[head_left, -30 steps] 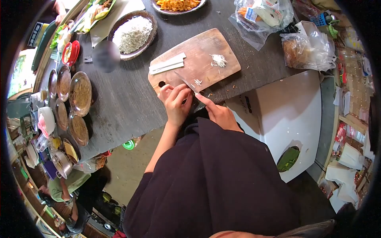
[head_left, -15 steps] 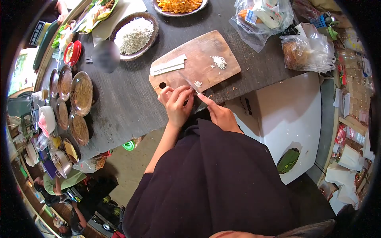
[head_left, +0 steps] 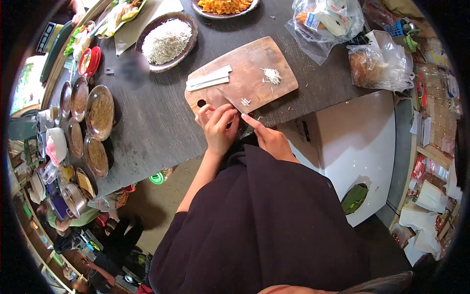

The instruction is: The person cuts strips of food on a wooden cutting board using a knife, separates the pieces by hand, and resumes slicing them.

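Observation:
A wooden cutting board [head_left: 245, 68] lies tilted on the dark table. On its left part rest pale flat strips [head_left: 209, 78]; a small heap of thin white slivers [head_left: 271, 76] is at its right, and a few short pieces [head_left: 245, 102] lie near its front edge. My right hand [head_left: 274, 142] is closed round a knife [head_left: 231, 99], index finger stretched along it, the blade pointing up-left. Beside the blade, at the board's front edge, my left hand [head_left: 219, 127] has its fingers curled together; what they pinch is hidden.
A bowl of white shreds [head_left: 166, 41] and a plate of orange pieces [head_left: 225, 6] stand behind the board. Brown plates [head_left: 99, 112] are at the left, plastic bags [head_left: 379, 66] at the right. A white surface [head_left: 362, 147] lies below the table edge. Other people [head_left: 73, 220] are at lower left.
My hands and the knife have stayed nearly in place, with only slight shifts at the blade. The people at lower left have changed posture.

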Motion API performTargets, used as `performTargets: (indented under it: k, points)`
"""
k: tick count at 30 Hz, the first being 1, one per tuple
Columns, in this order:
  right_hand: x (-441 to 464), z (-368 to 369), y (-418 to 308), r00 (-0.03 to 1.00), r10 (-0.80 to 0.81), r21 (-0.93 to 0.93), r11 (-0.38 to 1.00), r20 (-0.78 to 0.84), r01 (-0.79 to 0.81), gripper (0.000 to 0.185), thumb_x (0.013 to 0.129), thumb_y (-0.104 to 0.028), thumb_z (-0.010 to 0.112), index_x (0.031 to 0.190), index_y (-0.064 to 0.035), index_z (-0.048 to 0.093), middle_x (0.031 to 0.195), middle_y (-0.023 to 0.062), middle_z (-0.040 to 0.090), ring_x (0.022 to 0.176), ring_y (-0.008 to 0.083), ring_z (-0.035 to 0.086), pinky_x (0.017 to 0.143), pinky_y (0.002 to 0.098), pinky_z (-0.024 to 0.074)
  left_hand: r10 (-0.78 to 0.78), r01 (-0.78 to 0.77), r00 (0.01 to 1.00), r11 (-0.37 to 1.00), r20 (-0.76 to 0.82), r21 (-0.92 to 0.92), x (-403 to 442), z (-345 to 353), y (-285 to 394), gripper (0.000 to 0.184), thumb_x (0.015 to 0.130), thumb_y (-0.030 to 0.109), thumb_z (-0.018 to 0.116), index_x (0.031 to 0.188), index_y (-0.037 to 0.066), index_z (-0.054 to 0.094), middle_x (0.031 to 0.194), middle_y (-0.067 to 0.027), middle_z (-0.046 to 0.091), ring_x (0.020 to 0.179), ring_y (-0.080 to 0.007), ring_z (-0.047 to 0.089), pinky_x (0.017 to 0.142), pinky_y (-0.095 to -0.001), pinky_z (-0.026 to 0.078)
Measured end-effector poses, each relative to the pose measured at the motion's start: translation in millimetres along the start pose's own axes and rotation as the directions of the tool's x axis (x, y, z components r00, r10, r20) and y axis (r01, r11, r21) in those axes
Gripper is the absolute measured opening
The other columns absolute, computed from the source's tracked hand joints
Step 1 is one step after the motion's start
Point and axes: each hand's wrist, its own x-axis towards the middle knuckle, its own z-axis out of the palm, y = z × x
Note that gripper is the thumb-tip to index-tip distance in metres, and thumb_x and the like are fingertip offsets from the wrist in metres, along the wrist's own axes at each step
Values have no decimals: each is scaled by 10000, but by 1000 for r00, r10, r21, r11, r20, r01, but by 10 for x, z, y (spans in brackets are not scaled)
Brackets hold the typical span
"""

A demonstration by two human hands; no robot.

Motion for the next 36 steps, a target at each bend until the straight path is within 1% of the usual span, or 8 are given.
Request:
performTargets:
  k: [8, 11, 14, 15, 16, 20, 29, 36]
  points:
    - [23, -6, 21, 999, -20, 46, 999, -50, 23, 573, 979, -90, 533, 1487, -325, 414, 757, 235, 628, 716, 427, 655, 625, 507, 493, 13, -13, 1000, 1000, -26, 5, 27, -12, 20, 153, 728, 158, 796, 854, 182, 712, 984, 97, 701, 996, -237, 509, 903, -390, 318]
    - [18, -67, 22, 998, 40, 21, 999, -43, -39, 562, 984, -84, 519, 1484, -319, 417, 753, 251, 623, 729, 433, 655, 637, 503, 495, 5, -6, 1000, 1000, -27, -20, 15, -4, -1, 154, 731, 163, 795, 861, 185, 716, 989, 97, 698, 999, -237, 514, 908, -398, 314]
    - [-18, -61, 12, 998, -35, 99, 994, -57, 40, 548, 991, -86, 512, 1482, -310, 419, 740, 256, 618, 725, 428, 661, 638, 498, 497, 40, -40, 999, 999, -4, 7, 35, -44, -31, 155, 726, 159, 792, 857, 185, 714, 996, 97, 695, 1008, -238, 514, 907, -404, 310]
    - [-37, -74, -40, 1000, 2, 99, 995, -12, 0, 542, 993, -92, 514, 1482, -306, 420, 735, 255, 617, 718, 424, 663, 636, 497, 497, 41, -41, 999, 999, -6, 4, 37, -51, -36, 155, 726, 159, 792, 857, 185, 714, 996, 97, 695, 1008, -238, 514, 907, -404, 310]
    - [-49, -84, -80, 999, 38, 96, 995, 32, -41, 536, 996, -97, 516, 1481, -303, 422, 729, 254, 616, 711, 420, 665, 634, 496, 497, 46, -46, 999, 999, -2, 3, 40, -56, -40, 152, 726, 155, 790, 854, 184, 712, 999, 97, 694, 1013, -237, 512, 908, -402, 308]
    - [-62, -75, -132, 996, 86, 58, 994, 33, -88, 529, 997, -107, 521, 1479, -305, 427, 711, 247, 616, 690, 405, 670, 633, 490, 505, 50, -49, 998, 999, 35, -8, 52, -74, -57, 145, 722, 145, 783, 841, 181, 708, 1005, 99, 692, 1022, -235, 505, 916, -395, 300]
    - [-84, -4, -57, 996, 88, -34, 996, 4, -88, 522, 1000, -140, 527, 1473, -340, 438, 693, 231, 623, 682, 383, 679, 624, 486, 523, 52, -50, 998, 998, 39, -49, 79, -77, -74, 130, 721, 144, 779, 821, 180, 704, 992, 99, 690, 1016, -239, 497, 906, -400, 303]
    - [-39, 62, -22, 997, 24, -75, 997, -73, -29, 528, 988, -151, 533, 1463, -363, 448, 767, 223, 658, 724, 403, 677, 635, 493, 526, 64, -63, 998, 997, 18, -51, 68, -46, -88, 134, 729, 151, 785, 835, 183, 710, 987, 97, 691, 1009, -237, 497, 902, -402, 306]
